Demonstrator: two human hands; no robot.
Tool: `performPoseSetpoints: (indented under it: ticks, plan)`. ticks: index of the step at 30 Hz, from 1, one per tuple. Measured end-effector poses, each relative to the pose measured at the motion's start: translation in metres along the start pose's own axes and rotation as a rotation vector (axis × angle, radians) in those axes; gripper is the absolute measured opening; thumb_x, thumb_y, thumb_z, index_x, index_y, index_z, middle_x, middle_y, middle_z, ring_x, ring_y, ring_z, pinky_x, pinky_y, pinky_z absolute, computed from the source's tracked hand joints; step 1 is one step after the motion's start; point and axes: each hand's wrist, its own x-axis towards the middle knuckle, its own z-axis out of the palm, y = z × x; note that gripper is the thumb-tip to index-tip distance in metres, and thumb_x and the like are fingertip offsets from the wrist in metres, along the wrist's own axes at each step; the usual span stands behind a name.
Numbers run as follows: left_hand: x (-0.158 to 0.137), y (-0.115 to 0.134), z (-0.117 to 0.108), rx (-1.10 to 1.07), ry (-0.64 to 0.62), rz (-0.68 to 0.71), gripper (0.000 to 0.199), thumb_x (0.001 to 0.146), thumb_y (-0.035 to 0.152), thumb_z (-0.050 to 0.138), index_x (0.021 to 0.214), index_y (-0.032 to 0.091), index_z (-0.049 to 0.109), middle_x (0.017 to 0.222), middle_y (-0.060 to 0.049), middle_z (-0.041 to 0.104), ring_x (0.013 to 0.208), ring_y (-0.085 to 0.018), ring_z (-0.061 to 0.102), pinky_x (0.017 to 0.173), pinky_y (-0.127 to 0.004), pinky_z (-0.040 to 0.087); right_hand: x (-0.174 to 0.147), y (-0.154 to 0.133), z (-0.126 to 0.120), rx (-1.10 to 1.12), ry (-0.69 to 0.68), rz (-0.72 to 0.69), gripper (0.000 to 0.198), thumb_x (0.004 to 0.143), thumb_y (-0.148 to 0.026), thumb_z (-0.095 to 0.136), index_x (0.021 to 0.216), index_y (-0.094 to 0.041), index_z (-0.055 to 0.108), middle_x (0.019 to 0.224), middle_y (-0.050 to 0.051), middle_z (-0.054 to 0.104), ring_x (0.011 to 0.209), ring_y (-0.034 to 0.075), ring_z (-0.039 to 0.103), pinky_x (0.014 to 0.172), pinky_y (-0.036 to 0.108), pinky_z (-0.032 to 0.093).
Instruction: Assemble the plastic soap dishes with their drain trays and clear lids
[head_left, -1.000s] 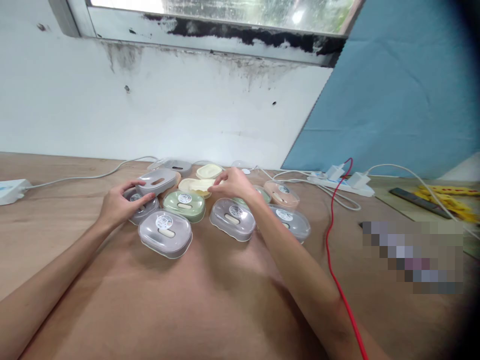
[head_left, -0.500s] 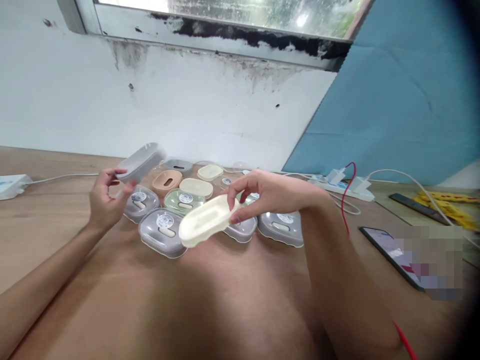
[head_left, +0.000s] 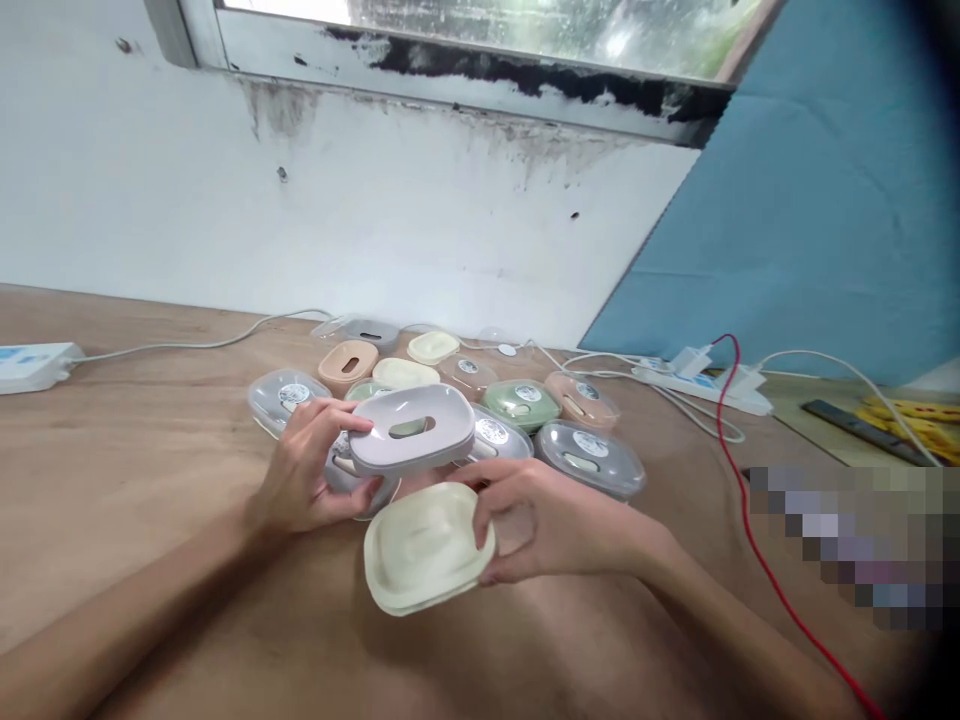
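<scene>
My left hand (head_left: 311, 465) grips the left end of a pale grey soap dish tray (head_left: 442, 430) with an oval slot in its middle. Just below and in front of it, a cream soap dish base (head_left: 424, 550) is pinched at its right side by my right hand (head_left: 532, 520). The two pieces are apart, both held above the table. Behind them lie several lidded soap boxes with round stickers, among them a green box (head_left: 521, 403) and a grey box (head_left: 592, 458). A grey box (head_left: 360, 490) behind my left hand is partly hidden.
A peach tray (head_left: 347, 365) and cream pieces (head_left: 405, 374) lie farther back on the wooden table (head_left: 135, 450). White power strips (head_left: 37, 367) with cables stand at left and right. A red cable (head_left: 757, 540) runs down the right side. A yellow item (head_left: 900, 425) lies far right.
My left hand has moved right and toward me, bringing the grey tray near the cream base. My right hand has lowered the cream base toward me. The view has shifted slightly.
</scene>
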Motion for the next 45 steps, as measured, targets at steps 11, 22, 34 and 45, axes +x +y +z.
performPoseSetpoints:
  ticks: [11, 22, 34, 45]
  plan:
    - [0.005, 0.019, 0.002, -0.167, -0.244, 0.250, 0.055, 0.070, 0.037, 0.081, 0.119, 0.027, 0.058, 0.126, -0.013, 0.077, 0.109, -0.035, 0.072, 0.093, -0.051, 0.057, -0.038, 0.056, 0.051, 0.085, 0.265, 0.050, 0.063, 0.065, -0.045, 0.095, 0.106, -0.029, 0.050, 0.110, 0.007, 0.072, 0.095, 0.028, 0.073, 0.083, 0.041, 0.061]
    - [0.006, 0.029, 0.011, -0.107, -0.328, 0.384, 0.046, 0.084, 0.046, 0.076, 0.118, 0.018, 0.066, 0.118, -0.013, 0.081, 0.114, -0.035, 0.072, 0.109, -0.053, 0.047, -0.039, 0.059, 0.051, -0.027, 0.168, -0.100, 0.109, 0.071, -0.051, 0.096, 0.161, -0.024, 0.041, 0.152, 0.016, 0.063, 0.138, 0.036, 0.062, 0.115, 0.051, 0.052]
    - [0.003, 0.023, 0.012, -0.059, -0.339, 0.423, 0.062, 0.088, 0.067, 0.078, 0.121, 0.016, 0.068, 0.116, -0.013, 0.081, 0.123, -0.037, 0.068, 0.119, -0.055, 0.041, -0.038, 0.057, 0.062, 0.014, 0.155, -0.061, 0.111, 0.074, -0.049, 0.097, 0.165, -0.028, 0.037, 0.157, 0.016, 0.055, 0.141, 0.035, 0.059, 0.115, 0.048, 0.051]
    - [0.000, 0.024, 0.016, -0.078, -0.285, 0.435, 0.059, 0.083, 0.062, 0.080, 0.117, 0.014, 0.072, 0.118, -0.015, 0.081, 0.118, -0.037, 0.071, 0.119, -0.056, 0.043, -0.039, 0.048, 0.065, -0.174, 0.070, -0.068, 0.110, 0.086, -0.059, 0.086, 0.171, -0.021, 0.028, 0.155, 0.021, 0.053, 0.142, 0.035, 0.054, 0.115, 0.051, 0.052]
